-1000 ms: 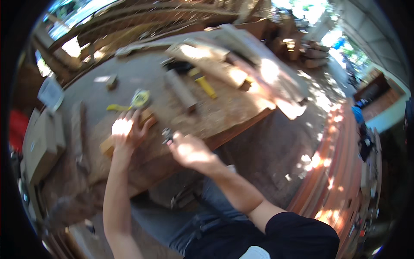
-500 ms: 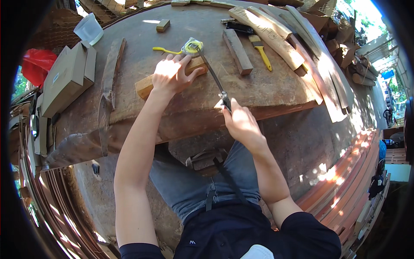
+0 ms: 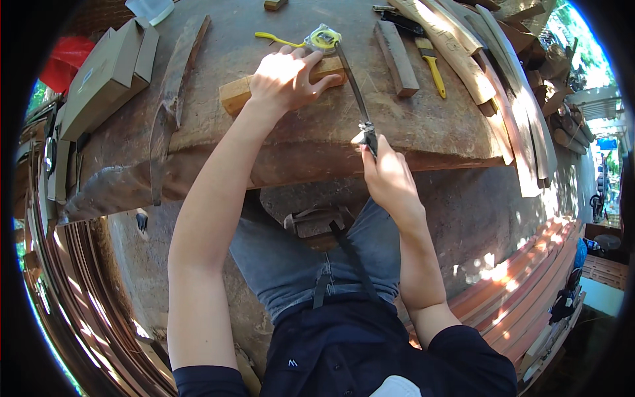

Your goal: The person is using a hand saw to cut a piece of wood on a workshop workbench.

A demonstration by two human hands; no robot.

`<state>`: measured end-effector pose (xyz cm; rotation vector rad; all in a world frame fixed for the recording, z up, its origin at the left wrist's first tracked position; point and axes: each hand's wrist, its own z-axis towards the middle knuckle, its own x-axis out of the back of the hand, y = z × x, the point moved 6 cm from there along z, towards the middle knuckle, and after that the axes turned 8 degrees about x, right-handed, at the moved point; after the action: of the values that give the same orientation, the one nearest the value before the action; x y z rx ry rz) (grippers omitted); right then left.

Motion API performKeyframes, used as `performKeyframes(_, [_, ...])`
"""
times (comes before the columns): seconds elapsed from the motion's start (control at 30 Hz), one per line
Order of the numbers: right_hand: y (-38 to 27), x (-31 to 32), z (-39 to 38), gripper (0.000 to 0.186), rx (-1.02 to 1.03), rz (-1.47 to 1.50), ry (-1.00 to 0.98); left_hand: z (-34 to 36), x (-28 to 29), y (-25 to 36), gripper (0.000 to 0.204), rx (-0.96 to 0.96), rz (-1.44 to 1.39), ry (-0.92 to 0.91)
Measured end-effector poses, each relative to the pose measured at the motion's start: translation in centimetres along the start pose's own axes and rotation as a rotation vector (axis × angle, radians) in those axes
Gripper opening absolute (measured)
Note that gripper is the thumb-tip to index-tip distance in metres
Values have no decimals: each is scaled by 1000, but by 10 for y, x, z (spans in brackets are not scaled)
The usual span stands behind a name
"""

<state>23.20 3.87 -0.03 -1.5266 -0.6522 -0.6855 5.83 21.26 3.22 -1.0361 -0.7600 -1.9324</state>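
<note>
My left hand (image 3: 281,81) lies across a squared wooden block (image 3: 237,96) on the workbench, fingers over its far side and thumb stretched along the top. My right hand (image 3: 391,173) is closed round the dark handle of a saw (image 3: 358,89). The long narrow blade slants up and away, its tip by the block's right end; whether the teeth touch the wood is hard to see. Just beyond the block sits a round yellow-and-clear object (image 3: 323,38) with a curved yellow strip.
A dark wood piece (image 3: 397,59) and a yellow-handled paintbrush (image 3: 433,68) lie to the right, beside long planks (image 3: 456,49). At left are a rough wood strip (image 3: 185,59) and a cardboard box (image 3: 109,79). The workbench's front edge (image 3: 304,162) runs before my legs.
The view has shifted, so the bench sits higher and further right in it. My hands keep their holds, with the saw at a slightly steeper slant.
</note>
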Motion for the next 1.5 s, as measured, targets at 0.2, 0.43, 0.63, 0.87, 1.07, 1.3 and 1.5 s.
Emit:
performKeyframes(0.2, [-15, -1, 59, 41, -47, -109, -42, -3, 1, -1, 63, -5, 34, 13])
performKeyframes(0.43, [-18, -1, 13, 33, -109, -83, -67, -1, -4, -3, 63, 59, 50, -33])
performKeyframes(0.63, [-13, -4, 20, 29, 78, -89, 28, 5, -8, -6, 65, 61, 49, -84])
performKeyframes(0.87, [-11, 3, 54, 35, -69, -46, -71, 2, -12, -9, 69, 62, 92, -65])
performKeyframes(1.07, [-27, 6, 82, 38, -51, -53, -91, 4, -9, -8, 66, 36, 87, -28])
performKeyframes(1.3, [-12, 1, 26, 36, -22, -102, -33, 1, -6, -6, 63, 13, 85, 6])
performKeyframes(1.5, [-7, 0, 32, 33, -65, -4, -43, 0, -5, -3, 57, -74, 84, 107])
